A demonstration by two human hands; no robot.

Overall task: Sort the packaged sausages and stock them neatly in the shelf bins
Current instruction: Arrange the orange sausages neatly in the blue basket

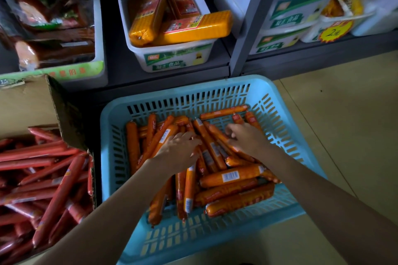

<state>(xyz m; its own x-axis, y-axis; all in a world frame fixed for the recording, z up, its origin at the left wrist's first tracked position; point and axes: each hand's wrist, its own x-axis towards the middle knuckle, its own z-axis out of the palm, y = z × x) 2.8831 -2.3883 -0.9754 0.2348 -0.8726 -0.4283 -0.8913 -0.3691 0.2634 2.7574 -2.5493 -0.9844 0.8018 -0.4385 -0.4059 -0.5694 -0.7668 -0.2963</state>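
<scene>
A light blue plastic basket (150,101) on the floor holds several orange packaged sausages (231,176) lying in a loose heap. My left hand (179,149) lies palm down on the sausages near the basket's middle, its fingers curled over a few of them. My right hand (245,136) is just to the right, its fingers curled down around thin orange sausages at the back of the heap. Above, a white shelf bin (172,58) holds three fat orange sausage packs (193,27).
A cardboard box (64,109) at the left is full of red sausages (43,178). A white bin (99,28) with dark vacuum-packed meats stands at the upper left. More white bins (297,11) and a grey shelf post (252,17) are at the upper right. Tan floor (344,114) lies to the right.
</scene>
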